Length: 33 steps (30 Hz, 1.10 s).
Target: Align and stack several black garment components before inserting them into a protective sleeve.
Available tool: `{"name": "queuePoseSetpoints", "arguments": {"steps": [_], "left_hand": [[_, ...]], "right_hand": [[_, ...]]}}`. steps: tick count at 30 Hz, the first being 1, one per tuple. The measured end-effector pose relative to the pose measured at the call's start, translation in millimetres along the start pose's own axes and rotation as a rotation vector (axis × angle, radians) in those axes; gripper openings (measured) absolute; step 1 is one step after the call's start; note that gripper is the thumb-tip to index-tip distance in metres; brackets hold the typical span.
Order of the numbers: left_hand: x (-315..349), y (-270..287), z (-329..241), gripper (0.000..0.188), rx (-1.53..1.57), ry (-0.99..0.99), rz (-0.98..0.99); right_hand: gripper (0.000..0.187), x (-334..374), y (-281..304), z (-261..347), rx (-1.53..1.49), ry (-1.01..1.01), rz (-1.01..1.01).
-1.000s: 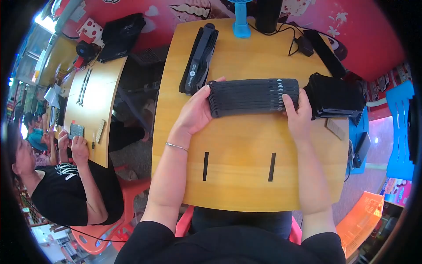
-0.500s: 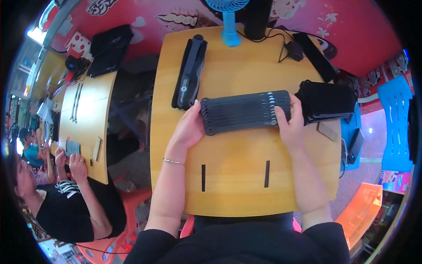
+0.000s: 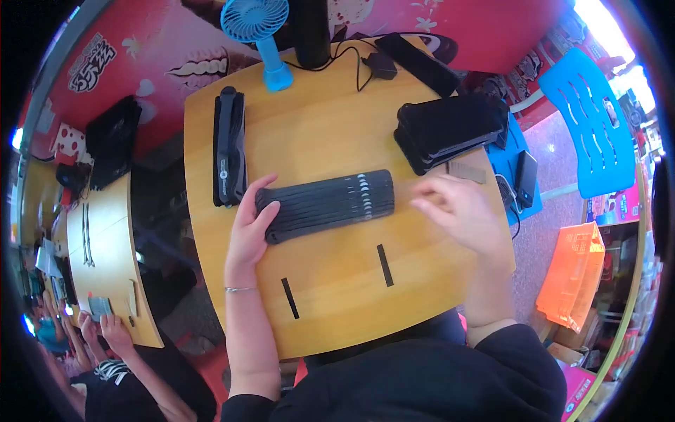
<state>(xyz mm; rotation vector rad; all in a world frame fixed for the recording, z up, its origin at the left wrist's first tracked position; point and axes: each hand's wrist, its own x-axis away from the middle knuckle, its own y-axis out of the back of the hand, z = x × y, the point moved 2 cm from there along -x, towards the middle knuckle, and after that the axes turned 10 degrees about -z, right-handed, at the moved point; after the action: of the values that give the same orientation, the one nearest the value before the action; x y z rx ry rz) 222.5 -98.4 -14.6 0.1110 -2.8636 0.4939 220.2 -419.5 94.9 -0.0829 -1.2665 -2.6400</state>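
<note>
One bundle of black strips, overlapped in a row, over the middle of the table; left end in the left hand, pinched between thumb and fingers. One right hand, just beyond the bundle's right end and apart from it; fingers loosely curled, a gap between thumb and forefinger. Hidden: some left-hand fingers, behind the bundle. Blurred: right fingertips. Undetermined: whether the bundle rests or is lifted. Cut off at top: dark cylinder.
</note>
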Motion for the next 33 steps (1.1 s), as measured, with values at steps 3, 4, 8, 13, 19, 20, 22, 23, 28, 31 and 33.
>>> {"name": "queuePoseSetpoints", "arguments": {"steps": [3,4,8,13,19,20,22,23,28,31,33], "left_hand": [[1,-8,-2,0.036,-0.061,-0.055,0.031],[0,-11,-4,0.032,-0.134,-0.143,0.069],[3,-17,-2,0.022,-0.319,-0.43,0.095],[12,-24,-3,0.013,-0.54,-0.601,0.052],[8,-28,-15,0.016,-0.824,-0.923,-0.003],[7,-27,-15,0.016,-0.825,-0.916,-0.012],[7,-27,-13,0.019,-0.864,-0.954,0.086],[8,-27,-12,0.019,-0.867,-0.947,0.078],[11,-31,-7,0.022,-1.001,-0.843,0.217],[7,-32,-4,0.024,-1.037,-0.808,0.232],[7,-32,-4,0.024,-1.041,-0.8,0.234]], "right_hand": [[0.029,12,13,-34,0.13,-0.187,0.007],[0.027,14,15,-51,0.296,-0.07,-0.198],[0.033,9,6,-86,0.525,0.31,-0.555],[0.039,20,7,-98,0.457,0.137,-0.462],[0.044,35,5,-96,0.507,0.104,-0.383],[0.046,35,5,-93,0.457,0.091,-0.408],[0.048,36,5,-71,0.199,-0.007,-0.335],[0.05,34,0,-57,-0.059,-0.108,-0.265],[0.05,7,-42,-8,-0.452,0.124,-0.111],[0.047,-11,-72,12,-0.582,0.151,-0.04],[0.046,-19,-88,16,-0.646,0.143,-0.004]]}}
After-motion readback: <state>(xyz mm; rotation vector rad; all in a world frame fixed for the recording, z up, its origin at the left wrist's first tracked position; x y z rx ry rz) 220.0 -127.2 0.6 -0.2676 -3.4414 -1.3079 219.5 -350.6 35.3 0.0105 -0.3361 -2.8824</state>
